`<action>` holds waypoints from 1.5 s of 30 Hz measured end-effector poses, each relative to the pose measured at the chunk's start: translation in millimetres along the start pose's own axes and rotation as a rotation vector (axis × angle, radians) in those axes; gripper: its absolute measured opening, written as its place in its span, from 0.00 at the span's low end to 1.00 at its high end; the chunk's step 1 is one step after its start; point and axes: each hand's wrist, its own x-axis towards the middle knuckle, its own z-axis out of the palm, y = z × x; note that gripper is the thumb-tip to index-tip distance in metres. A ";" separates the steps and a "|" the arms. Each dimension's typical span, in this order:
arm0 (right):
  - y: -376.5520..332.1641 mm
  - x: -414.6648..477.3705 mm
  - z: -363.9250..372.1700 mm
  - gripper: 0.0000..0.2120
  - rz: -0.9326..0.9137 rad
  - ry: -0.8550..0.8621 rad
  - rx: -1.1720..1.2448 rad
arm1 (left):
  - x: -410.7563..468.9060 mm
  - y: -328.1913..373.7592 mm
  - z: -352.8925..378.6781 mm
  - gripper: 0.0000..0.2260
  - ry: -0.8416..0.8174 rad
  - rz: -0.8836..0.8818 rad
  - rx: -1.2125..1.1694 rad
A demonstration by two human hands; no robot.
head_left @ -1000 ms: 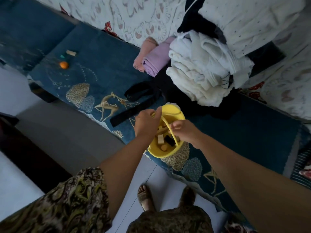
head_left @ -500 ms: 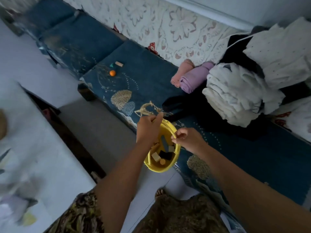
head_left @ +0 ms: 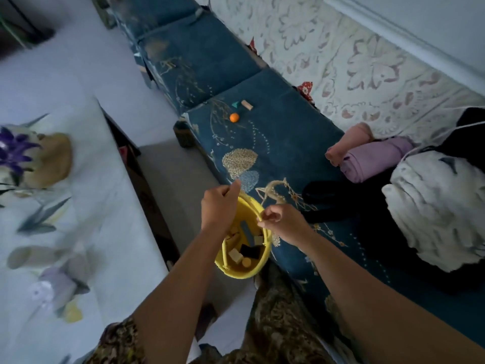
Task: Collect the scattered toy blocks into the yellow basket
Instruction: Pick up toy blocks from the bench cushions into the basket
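Yellow basket held up off the blue couch, left hand and right hand both pinched shut on its rim. Probably light, soft-sided. Three blocks left further along, easy fingertip grabs.

A blue patterned seat cushion carries an orange ball, a teal block and a tan cylinder block near its far corner. Toward its other end lie rolled pink cloth, lilac cloth, dark garments and white laundry.
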 end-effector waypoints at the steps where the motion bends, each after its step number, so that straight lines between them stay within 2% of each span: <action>1: -5.3 15.5 -1.5 0.03 -0.003 -0.019 0.004 | 14.0 0.1 -2.5 0.20 0.013 -0.010 0.004; 7: -32.8 106.4 -23.6 0.06 0.025 -0.093 -0.024 | 100.1 17.5 -3.5 0.21 0.015 -0.036 0.059; 12: -66.5 167.2 -45.8 0.04 0.061 -0.153 -0.013 | 159.4 40.6 -10.6 0.21 0.014 -0.056 0.103; 20: -131.1 265.7 -59.4 0.08 0.099 -0.148 0.033 | 255.7 73.5 -38.8 0.21 0.048 -0.059 0.102; 26: -164.1 339.9 -51.9 0.07 0.174 -0.098 0.148 | 337.9 78.5 -62.8 0.21 -0.002 -0.050 0.061; 30: -183.6 390.1 -39.1 0.07 0.264 0.002 0.207 | 398.8 80.5 -87.2 0.20 -0.080 -0.049 0.052; 38: -208.1 465.9 -22.4 0.05 0.365 0.055 0.257 | 498.3 99.2 -105.4 0.21 -0.179 0.028 0.170; 45: -205.5 535.8 -39.2 0.05 0.422 0.093 0.217 | 584.4 114.5 -96.3 0.22 -0.121 0.081 0.253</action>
